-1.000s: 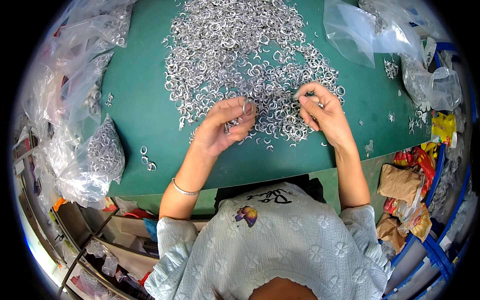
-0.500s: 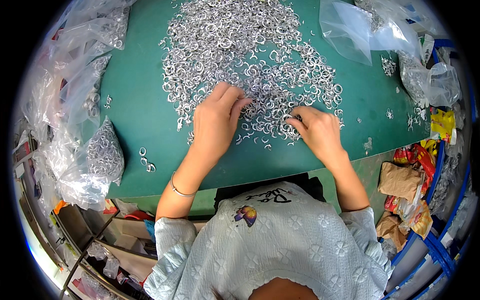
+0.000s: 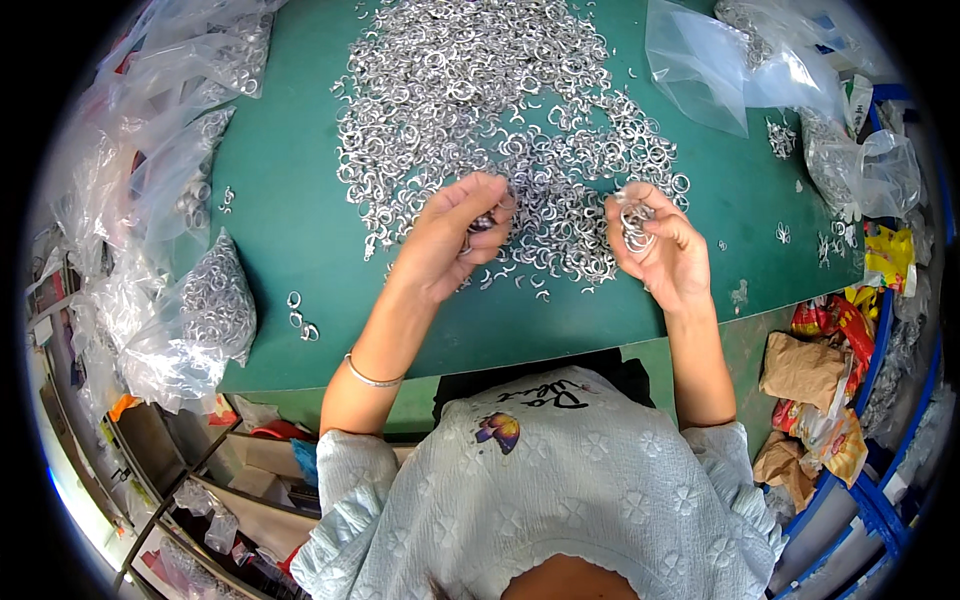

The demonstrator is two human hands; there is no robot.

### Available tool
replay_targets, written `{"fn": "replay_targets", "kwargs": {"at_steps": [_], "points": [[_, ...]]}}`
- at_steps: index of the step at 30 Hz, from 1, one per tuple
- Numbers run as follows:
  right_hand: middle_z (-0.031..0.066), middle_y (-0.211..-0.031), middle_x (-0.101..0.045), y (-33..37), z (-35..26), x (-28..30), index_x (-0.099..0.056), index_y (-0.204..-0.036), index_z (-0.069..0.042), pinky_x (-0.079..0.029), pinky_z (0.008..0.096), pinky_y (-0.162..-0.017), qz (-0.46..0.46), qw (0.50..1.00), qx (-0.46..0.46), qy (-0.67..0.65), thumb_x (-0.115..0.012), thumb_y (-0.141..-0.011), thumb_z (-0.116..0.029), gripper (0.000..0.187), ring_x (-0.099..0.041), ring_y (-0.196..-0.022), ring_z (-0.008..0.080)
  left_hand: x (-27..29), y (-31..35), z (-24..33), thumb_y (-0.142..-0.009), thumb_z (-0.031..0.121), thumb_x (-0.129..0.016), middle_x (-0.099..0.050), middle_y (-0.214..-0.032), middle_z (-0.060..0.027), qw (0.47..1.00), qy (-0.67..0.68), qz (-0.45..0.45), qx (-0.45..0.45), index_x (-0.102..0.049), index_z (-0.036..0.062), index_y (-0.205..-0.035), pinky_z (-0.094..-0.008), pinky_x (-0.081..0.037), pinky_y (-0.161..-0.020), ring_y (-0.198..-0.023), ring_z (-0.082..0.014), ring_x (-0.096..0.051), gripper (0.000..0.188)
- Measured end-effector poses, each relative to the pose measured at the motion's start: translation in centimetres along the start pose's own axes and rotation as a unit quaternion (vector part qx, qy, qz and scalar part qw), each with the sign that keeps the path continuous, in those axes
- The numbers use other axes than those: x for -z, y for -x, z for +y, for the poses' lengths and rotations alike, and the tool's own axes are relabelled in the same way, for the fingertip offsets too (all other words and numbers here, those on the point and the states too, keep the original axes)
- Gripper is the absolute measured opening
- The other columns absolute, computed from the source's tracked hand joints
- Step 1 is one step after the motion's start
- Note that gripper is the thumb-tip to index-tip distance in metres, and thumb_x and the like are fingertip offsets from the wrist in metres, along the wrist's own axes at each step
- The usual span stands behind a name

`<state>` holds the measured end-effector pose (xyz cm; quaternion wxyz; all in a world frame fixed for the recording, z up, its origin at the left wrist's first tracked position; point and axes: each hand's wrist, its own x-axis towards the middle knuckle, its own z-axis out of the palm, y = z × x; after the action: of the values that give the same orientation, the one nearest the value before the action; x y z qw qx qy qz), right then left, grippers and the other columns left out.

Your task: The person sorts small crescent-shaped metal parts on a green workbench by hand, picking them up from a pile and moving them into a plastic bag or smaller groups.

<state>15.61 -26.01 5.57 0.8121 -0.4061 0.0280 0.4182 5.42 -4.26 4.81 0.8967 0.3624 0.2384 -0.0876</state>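
Observation:
A wide heap of small silver metal rings (image 3: 470,70), some whole and some C-shaped, spreads over the green tabletop (image 3: 290,190). My left hand (image 3: 452,230) is at the heap's near left side, fingers curled round several small silver rings that show between them. To the right, my right hand (image 3: 662,245) is turned palm up and holds a cluster of larger silver rings (image 3: 637,228) in its bent fingers. Loose pieces lie on the table between the two hands. How many pieces the left hand holds is hidden by its fingers.
Clear plastic bags of rings (image 3: 218,300) line the left side; another bag (image 3: 830,160) lies at the right. A few rings (image 3: 300,318) sit apart at the left. Small clusters (image 3: 780,137) lie at the right. Brown paper bags (image 3: 800,368) are beside a blue rack (image 3: 868,350).
Both hands have lifted from the heap and turned. My right hand now shows its palm with a cluster of rings; rings are visible in my left hand's curled fingers.

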Motion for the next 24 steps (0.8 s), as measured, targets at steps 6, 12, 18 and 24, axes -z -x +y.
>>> {"fn": "replay_targets", "kwargs": {"at_steps": [6,12,18,24], "points": [[0.0006,-0.058,-0.051,-0.8,0.8,1.6,-0.065,-0.091,-0.002,-0.035,0.0265,-0.043,-0.045,0.939,0.069,0.335,-0.065,-0.085,-0.013,0.013,-0.046,-0.049,0.0098,1.2,0.4,-1.3,-0.085,0.012,-0.048,-0.049,-0.083,-0.0125,0.962,0.255,-0.093,-0.012,-0.04,0.006,-0.074,-0.0174,-0.027,-0.038,-0.054,-0.0084,-0.037,0.015],[0.007,-0.073,-0.064,-0.8,2.9,-1.1,-0.068,-0.088,-0.007,-0.047,0.0364,-0.052,-0.021,0.57,0.262,0.779,-0.068,-0.079,-0.012,0.01,-0.061,-0.059,0.0254,1.3,1.2,-2.2,-0.085,0.011,-0.047,-0.049,-0.082,-0.0166,0.968,0.208,-0.122,-0.064,-0.037,0.0065,-0.072,-0.0184,-0.027,-0.037,-0.053,-0.0115,-0.041,0.017],[0.0072,-0.078,-0.066,-0.9,1.4,0.1,-0.066,-0.097,-0.01,-0.049,0.0381,-0.054,0.015,0.581,0.253,0.774,-0.068,-0.079,-0.016,0.02,-0.063,-0.064,0.0275,0.6,1.9,-2.8,-0.088,0.009,-0.052,-0.053,-0.073,-0.0103,0.993,-0.032,-0.051,-0.097,-0.046,0.0054,-0.084,-0.0185,-0.03,-0.037,-0.053,-0.0105,-0.045,0.007],[0.0074,-0.075,-0.063,-0.5,2.8,-1.3,-0.065,-0.096,-0.01,-0.047,0.0374,-0.052,-0.015,0.549,0.273,0.79,-0.069,-0.079,-0.019,0.019,-0.063,-0.064,0.0266,-1.3,1.9,-2.8,-0.095,0.014,-0.048,-0.058,-0.075,-0.0067,0.999,-0.03,0.035,0.0,-0.061,0.0006,-0.09,-0.0188,-0.032,-0.039,-0.055,-0.01,-0.05,0.019]]}}
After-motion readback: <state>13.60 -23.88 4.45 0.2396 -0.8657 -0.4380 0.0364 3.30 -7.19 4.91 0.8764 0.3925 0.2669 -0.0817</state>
